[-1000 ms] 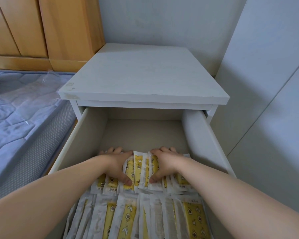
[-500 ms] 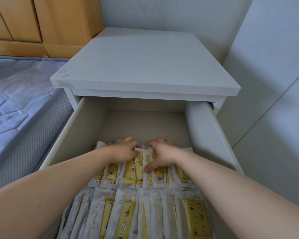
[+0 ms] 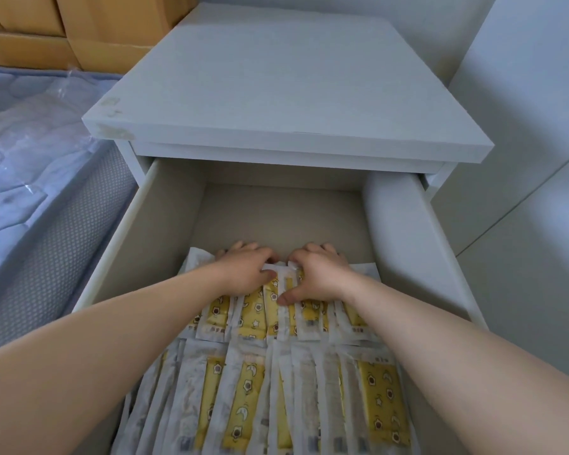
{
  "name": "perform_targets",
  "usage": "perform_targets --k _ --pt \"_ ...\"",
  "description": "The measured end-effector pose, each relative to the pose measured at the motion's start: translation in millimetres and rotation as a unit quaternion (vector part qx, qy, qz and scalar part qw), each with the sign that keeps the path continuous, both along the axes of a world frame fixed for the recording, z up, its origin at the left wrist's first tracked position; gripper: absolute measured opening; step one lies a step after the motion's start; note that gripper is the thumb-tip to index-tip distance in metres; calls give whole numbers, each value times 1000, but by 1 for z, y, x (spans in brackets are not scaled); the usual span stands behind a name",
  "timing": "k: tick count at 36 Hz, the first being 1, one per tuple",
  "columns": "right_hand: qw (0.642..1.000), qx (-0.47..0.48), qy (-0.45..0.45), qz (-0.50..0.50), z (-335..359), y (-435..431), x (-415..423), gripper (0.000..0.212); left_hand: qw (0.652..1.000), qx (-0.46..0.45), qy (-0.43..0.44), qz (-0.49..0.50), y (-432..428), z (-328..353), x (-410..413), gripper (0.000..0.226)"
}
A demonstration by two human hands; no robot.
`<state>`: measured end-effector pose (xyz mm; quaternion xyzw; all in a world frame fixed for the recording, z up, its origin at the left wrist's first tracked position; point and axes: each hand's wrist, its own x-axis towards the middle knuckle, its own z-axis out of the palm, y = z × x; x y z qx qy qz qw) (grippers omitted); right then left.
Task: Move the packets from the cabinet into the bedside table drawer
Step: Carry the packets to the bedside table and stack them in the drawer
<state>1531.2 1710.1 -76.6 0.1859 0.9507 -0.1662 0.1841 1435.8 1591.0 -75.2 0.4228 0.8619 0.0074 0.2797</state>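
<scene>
Head view: the white bedside table (image 3: 276,93) has its drawer (image 3: 165,244) pulled open, with 2 rows of yellow-and-white packets inside.
Left hand (image 3: 243,269) and right hand (image 3: 319,274) sit side by side on the far row (image 3: 253,316), fingers curled over its back edge, thumbs pressed on top, gripping the packets. The near row (image 3: 243,405) lies just in front, between the forearms. A mattress (image 3: 30,142) lies left of the table.

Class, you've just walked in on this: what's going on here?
A person is filling the open drawer. The left hand and right hand both grip the far row of packets, fingers curled over its top edge. A near row lies closer to the camera.
</scene>
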Motion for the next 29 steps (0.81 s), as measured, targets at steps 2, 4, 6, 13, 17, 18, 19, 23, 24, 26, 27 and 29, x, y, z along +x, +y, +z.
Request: perform_targets --k 2,4,6,13,17,18,19,23,24,26,27,29 --pt "1000 1 0 -1 1 -1 3 75 1000 -5 -4 1 -1 1 -1 47" --pt "1000 1 -8 -12 3 -1 7 76 1000 2 -7 17 -4 4 -2 49" --pt "998 -23 -15 -52 9 -4 10 76 999 20 -10 47 -7 11 -2 50" --pt "980 -98 3 -173 82 -28 15 67 980 65 -102 161 -19 77 7 44" --pt "960 -150 8 -235 148 -39 24 61 965 86 -141 206 -30 140 13 39" --pt "953 -164 9 -253 166 -41 27 60 961 96 -147 214 -32 158 14 39" --pt "946 -178 10 -271 183 -43 31 59 957 105 -155 220 -33 178 17 39" --pt "922 -209 25 -324 251 -47 44 58 943 131 -180 248 -38 254 25 38" --pt "918 -213 26 -333 268 -48 48 58 940 135 -185 254 -39 272 28 37" --pt "911 -225 32 -345 298 -49 55 57 936 144 -188 261 -41 304 33 36" --pt "906 -232 35 -351 308 -51 60 57 934 149 -190 265 -42 314 36 36" --pt "905 -233 44 -353 332 -50 67 55 929 162 -192 272 -43 339 41 35"
